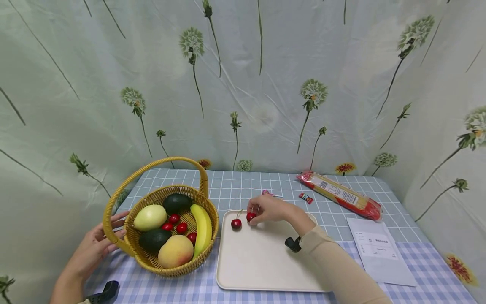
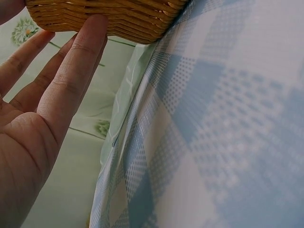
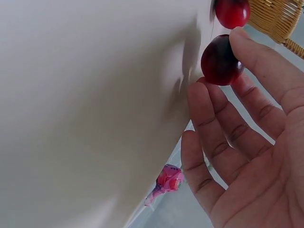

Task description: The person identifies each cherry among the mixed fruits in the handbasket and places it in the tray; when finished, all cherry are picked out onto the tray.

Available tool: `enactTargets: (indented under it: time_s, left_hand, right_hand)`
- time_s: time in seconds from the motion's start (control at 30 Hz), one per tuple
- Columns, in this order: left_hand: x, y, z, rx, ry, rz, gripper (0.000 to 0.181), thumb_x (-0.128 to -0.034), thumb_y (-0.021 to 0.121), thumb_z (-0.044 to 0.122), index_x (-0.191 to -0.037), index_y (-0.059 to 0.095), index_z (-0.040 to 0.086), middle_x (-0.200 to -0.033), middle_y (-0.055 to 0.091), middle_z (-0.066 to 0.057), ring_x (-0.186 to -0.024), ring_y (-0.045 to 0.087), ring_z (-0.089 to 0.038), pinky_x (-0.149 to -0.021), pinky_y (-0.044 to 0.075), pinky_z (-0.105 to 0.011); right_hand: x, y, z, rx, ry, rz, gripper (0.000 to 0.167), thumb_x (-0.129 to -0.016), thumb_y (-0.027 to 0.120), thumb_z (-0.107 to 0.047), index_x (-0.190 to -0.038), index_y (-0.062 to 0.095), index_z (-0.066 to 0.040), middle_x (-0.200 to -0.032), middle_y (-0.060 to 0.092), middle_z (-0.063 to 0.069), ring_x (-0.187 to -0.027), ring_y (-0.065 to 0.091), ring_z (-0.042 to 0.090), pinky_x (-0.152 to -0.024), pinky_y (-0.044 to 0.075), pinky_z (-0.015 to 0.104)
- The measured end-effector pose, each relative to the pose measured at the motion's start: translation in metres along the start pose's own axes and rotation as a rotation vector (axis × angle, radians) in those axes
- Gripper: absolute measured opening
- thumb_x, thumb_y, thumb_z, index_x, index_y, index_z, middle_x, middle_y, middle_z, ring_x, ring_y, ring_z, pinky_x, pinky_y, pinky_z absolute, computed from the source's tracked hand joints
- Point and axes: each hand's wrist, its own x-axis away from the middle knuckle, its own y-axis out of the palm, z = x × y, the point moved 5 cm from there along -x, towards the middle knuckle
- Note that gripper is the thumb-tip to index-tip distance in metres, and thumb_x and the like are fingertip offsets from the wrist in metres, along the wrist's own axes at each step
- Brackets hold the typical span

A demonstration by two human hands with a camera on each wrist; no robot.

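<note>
One cherry [image 1: 251, 216] was pinched between thumb and fingers of the right hand [image 1: 267, 210] in the head view, over the far part of the pale tray [image 1: 262, 264]. A loose cherry [image 1: 236, 223] sat on the tray just left of it, and beyond that, further left on the worktop [image 1: 197, 289], stood the wicker basket [image 1: 174, 270]. So imo the relation that counted ran leftward: right hand, pinched cherry, loose cherry, basket. The right hand was nearer both cherries; the left hand [image 1: 98, 241] was at the basket's left side. Cherries are roundish, so no long axis worth mentioning.

Left wrist view: fingers [image 2: 69, 80] straight and spread, one tip seemingly against the outside of the wicker, no grip on it.

Right wrist view: same pinch, loose cherry close by, basket past it. Couldn't tell whether the pinched one was clear of the tray, tbh. Pink-wrapped candy [image 3: 168, 179] lay just off the tray's edge.
</note>
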Motion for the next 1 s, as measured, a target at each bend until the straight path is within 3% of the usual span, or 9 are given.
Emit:
enactTargets:
  time_s: [0.6,1.0]
  left_hand:
    - [-0.0013,0.0005,0.0002,-0.009,-0.02,0.012,0.051,-0.1106,0.055,0.005,-0.159,0.054,0.022,-0.125,0.07,0.021,-0.11,0.073,0.0,-0.084,0.066,-0.025]
    - [-0.001,0.0001,0.0008,-0.002,0.003,-0.004,0.051,-0.1109,0.054,0.003,-0.16,0.052,0.019,-0.126,0.07,0.019,-0.111,0.073,-0.001,-0.084,0.066,-0.025]
  right_hand:
    - [0.0026,0.0088,-0.0011,0.013,-0.027,-0.03,0.028,-0.087,0.091,-0.019,-0.105,0.071,-0.013,-0.09,0.068,-0.003,-0.083,0.059,0.007,-0.075,0.052,0.021]
    - [0.0045,0.0097,0.0024,0.015,-0.009,-0.029,0.03,-0.085,0.093,-0.021,-0.103,0.07,-0.014,-0.089,0.067,-0.003,-0.081,0.058,0.007,-0.075,0.051,0.021]
